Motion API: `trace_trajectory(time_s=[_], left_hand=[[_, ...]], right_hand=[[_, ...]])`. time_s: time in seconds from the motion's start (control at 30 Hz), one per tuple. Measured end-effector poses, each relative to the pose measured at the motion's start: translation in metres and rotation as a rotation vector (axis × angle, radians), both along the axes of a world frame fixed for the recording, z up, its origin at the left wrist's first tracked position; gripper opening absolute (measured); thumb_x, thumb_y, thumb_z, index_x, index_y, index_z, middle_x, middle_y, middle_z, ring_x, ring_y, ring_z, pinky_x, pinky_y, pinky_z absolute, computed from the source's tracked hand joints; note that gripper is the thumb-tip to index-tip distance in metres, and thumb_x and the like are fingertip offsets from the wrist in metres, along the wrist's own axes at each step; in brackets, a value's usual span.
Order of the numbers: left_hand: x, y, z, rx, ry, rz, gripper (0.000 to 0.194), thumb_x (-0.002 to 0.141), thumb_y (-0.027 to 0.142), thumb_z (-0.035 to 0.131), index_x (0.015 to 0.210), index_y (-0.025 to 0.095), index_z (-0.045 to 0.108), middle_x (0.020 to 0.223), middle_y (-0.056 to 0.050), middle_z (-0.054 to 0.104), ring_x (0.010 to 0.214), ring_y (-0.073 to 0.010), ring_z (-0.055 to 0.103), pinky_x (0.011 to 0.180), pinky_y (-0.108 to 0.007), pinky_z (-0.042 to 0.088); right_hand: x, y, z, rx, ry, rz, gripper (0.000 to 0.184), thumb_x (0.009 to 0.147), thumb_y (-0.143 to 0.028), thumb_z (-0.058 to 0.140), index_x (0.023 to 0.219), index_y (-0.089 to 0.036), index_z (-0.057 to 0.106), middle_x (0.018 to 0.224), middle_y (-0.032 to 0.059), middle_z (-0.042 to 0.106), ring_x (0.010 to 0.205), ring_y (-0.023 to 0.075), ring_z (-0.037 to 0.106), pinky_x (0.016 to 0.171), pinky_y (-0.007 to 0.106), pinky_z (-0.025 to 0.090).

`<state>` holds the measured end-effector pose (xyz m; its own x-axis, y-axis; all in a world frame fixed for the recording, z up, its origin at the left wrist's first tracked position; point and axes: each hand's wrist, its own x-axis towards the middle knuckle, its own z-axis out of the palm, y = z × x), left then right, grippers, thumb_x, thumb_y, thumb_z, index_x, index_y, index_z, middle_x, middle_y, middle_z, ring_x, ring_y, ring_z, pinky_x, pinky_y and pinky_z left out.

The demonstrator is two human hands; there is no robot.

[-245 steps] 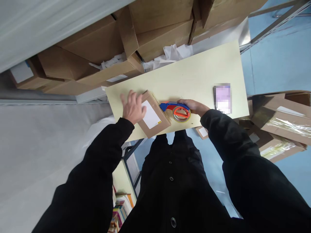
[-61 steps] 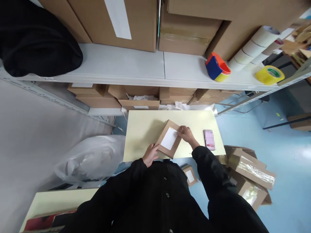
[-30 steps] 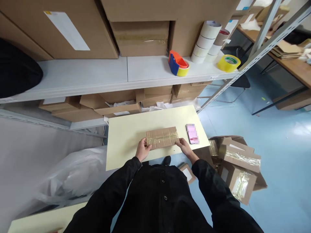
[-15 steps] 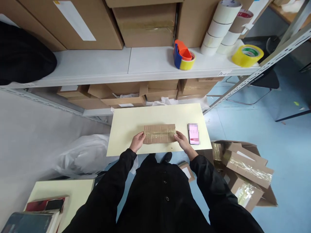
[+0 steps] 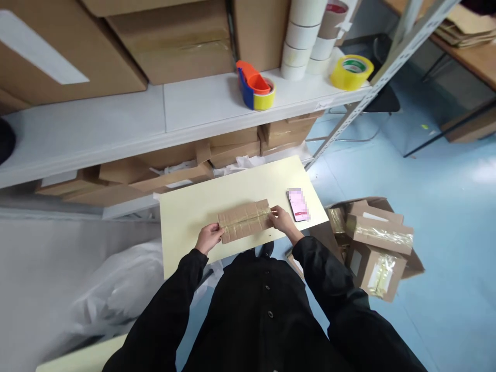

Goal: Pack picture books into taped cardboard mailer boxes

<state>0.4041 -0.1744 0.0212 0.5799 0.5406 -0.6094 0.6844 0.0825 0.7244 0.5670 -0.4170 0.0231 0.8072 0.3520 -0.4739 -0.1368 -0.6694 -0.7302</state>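
Observation:
A flat brown cardboard box (image 5: 245, 221) lies on the pale yellow table (image 5: 194, 217), its taped seam facing up. My left hand (image 5: 208, 238) grips the box's left end with curled fingers. My right hand (image 5: 281, 219) holds its right end. A blurred pink phone-sized object (image 5: 298, 204) lies on the table just right of my right hand.
A white shelf (image 5: 116, 124) above the table carries large cardboard boxes (image 5: 170, 41), a blue-orange tape dispenser (image 5: 256, 90), stacked tape rolls (image 5: 306, 36) and a yellow roll (image 5: 351, 71). Taped boxes (image 5: 377, 245) lie on the blue floor at right. A white plastic bag (image 5: 116, 294) sits left.
The tape dispenser has gone from the table to the shelf. The box was turned from label-up to seam-up. Both hands now hold its ends; the view has shifted slightly.

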Motion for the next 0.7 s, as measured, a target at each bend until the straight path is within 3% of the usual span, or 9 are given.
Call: trace_trajectory(time_s=[0.1,0.17,0.27,0.37,0.53,0.7], left_hand=[[-0.001,0.001,0.006,0.127,-0.034,-0.167,0.037,0.062,0.044,0.07,0.084,0.014,0.065,0.093,-0.01,0.072,0.082,-0.0231,0.069,0.066,-0.03,0.056],[0.002,0.0,0.015,0.199,-0.09,-0.273,0.042,0.066,0.048,0.066,0.091,0.015,0.066,0.096,-0.011,0.072,0.084,-0.0238,0.07,0.07,-0.031,0.056],[0.021,-0.008,0.036,0.221,-0.158,-0.414,0.048,0.07,0.05,0.063,0.102,0.014,0.065,0.099,-0.011,0.072,0.085,-0.0239,0.07,0.076,-0.032,0.056],[0.054,-0.032,0.06,0.209,-0.236,-0.543,0.049,0.073,0.047,0.06,0.108,0.012,0.063,0.101,-0.012,0.071,0.085,-0.0239,0.07,0.076,-0.033,0.057],[0.122,-0.115,0.081,0.149,-0.413,-0.806,0.044,0.079,0.04,0.058,0.112,0.011,0.062,0.107,-0.013,0.069,0.085,-0.0217,0.069,0.076,-0.032,0.057],[0.203,-0.242,0.079,0.07,-0.539,-1.062,0.032,0.079,0.026,0.058,0.107,0.015,0.065,0.106,-0.01,0.07,0.085,-0.0189,0.069,0.077,-0.028,0.056]], right_hand=[[-0.013,-0.003,0.012,-0.016,-0.031,-0.063,0.021,0.084,-0.023,0.055,0.105,-0.023,0.059,0.103,0.008,0.069,0.092,0.0204,0.066,0.081,0.034,0.052],[-0.024,-0.014,0.022,0.057,-0.021,-0.135,0.023,0.085,-0.023,0.054,0.107,-0.021,0.059,0.105,0.0087,0.069,0.093,0.0195,0.066,0.082,0.034,0.052],[-0.041,-0.046,0.037,0.259,-0.014,-0.292,0.027,0.084,-0.028,0.057,0.11,-0.02,0.058,0.108,0.0095,0.068,0.089,0.0184,0.067,0.078,0.034,0.054],[-0.062,-0.088,0.053,0.373,-0.097,-0.45,0.034,0.082,-0.035,0.06,0.113,-0.02,0.058,0.115,0.0102,0.065,0.093,0.0193,0.065,0.08,0.035,0.054],[-0.084,-0.173,0.065,0.346,-0.256,-0.706,0.047,0.082,-0.044,0.059,0.122,-0.019,0.056,0.118,0.0123,0.064,0.096,0.0226,0.064,0.078,0.037,0.055],[-0.051,-0.287,0.059,0.222,-0.438,-0.84,0.055,0.084,-0.046,0.054,0.131,-0.017,0.052,0.121,0.0135,0.064,0.104,0.0252,0.063,0.087,0.041,0.052]])
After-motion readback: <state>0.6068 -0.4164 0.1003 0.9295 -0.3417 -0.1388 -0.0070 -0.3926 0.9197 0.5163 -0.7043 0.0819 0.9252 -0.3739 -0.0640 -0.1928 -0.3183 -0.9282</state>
